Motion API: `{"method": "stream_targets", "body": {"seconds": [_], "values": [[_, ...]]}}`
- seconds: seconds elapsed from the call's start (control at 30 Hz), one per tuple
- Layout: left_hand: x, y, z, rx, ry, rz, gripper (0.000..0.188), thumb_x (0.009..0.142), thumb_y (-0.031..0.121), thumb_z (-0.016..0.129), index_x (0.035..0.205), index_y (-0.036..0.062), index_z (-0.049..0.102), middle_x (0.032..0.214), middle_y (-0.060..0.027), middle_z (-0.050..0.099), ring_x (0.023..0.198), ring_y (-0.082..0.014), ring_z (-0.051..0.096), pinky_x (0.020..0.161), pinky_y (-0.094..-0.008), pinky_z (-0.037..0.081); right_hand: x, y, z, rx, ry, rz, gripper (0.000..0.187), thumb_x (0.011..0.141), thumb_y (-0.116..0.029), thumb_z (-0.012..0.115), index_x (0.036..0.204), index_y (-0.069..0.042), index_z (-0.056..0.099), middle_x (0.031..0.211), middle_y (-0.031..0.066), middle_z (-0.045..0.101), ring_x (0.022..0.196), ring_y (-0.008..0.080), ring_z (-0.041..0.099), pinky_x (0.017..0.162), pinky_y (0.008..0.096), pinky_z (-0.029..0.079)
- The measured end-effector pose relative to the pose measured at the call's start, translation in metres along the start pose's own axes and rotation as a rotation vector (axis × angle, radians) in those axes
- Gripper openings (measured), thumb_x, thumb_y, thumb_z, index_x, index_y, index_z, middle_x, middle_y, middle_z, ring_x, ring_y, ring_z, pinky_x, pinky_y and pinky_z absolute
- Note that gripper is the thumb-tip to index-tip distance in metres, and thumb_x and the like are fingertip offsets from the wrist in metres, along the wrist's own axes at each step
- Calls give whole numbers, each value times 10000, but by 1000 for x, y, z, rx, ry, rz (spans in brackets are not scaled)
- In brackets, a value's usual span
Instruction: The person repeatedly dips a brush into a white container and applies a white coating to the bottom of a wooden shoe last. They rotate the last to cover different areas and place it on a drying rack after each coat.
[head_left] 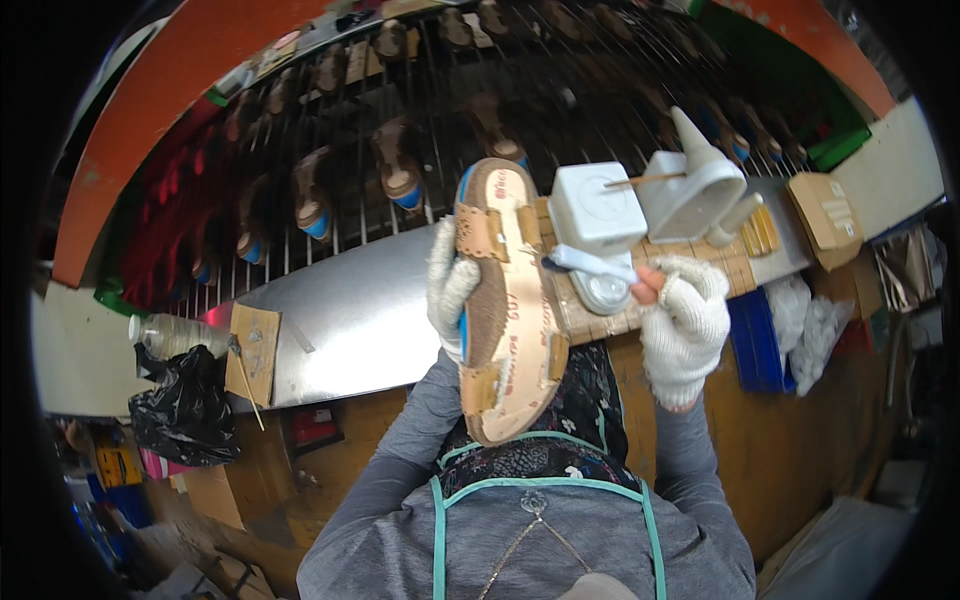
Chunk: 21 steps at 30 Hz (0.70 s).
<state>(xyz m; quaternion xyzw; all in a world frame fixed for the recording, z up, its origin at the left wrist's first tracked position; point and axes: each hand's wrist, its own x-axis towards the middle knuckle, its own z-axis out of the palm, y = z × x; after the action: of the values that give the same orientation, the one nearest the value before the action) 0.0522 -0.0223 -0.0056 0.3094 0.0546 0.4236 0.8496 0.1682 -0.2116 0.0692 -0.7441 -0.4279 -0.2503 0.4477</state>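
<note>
My left hand (447, 292), in a white knit glove, grips a sandal on a blue last (515, 290) by its left side. The sandal stands almost upright, its pale tan underside turned to me. Brown strap ends are folded over the edges of that underside. In my gloved right hand (686, 325), the bare fingertips pinch a brush (598, 265) by its pale handle. Its dark tip points left, close to the sandal's right edge; whether they touch I cannot tell. Below the brush sits a small white round container (604, 292).
A square white container (600, 212) and a white bottle with a cone nozzle (690, 190) stand on a board. Beyond the metal ledge (350, 310), several lasted shoes (400, 170) lie on a rod rack. A black plastic bag (185, 410) hangs left; a cardboard box (825, 220) stands right.
</note>
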Motion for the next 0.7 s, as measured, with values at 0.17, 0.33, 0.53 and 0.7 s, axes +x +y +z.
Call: {"method": "stream_targets", "body": {"seconds": [0.17,0.33,0.53,0.7], "values": [[-2,1,-19,190,-8,140,806,881,236,675,1557,-14,316,1524,-257,427,1335,-379,535,1141,-527,446,-13,-22,27,514,-283,500,196,841,-122,811,992,-1,779,1038,83,594,896,164,574,738,280,478],[-12,-1,-48,241,-116,208,757,898,216,680,1564,35,369,1583,-166,372,1452,-287,381,1236,-449,286,-17,-23,54,460,-279,432,193,852,-122,794,1001,0,780,1038,96,605,925,190,594,778,295,498],[-14,-1,-69,594,-101,303,826,888,231,678,1583,23,285,1543,-244,408,1352,-362,520,1106,-496,494,4,-22,67,229,-180,157,150,790,-119,832,901,-41,770,993,98,651,903,235,588,818,361,458],[-13,4,-68,509,-101,267,846,889,246,678,1593,26,264,1551,-252,396,1356,-360,517,1116,-496,483,26,-23,67,50,-88,-92,191,687,-103,849,857,-87,762,979,69,680,886,245,580,837,365,400]]}}
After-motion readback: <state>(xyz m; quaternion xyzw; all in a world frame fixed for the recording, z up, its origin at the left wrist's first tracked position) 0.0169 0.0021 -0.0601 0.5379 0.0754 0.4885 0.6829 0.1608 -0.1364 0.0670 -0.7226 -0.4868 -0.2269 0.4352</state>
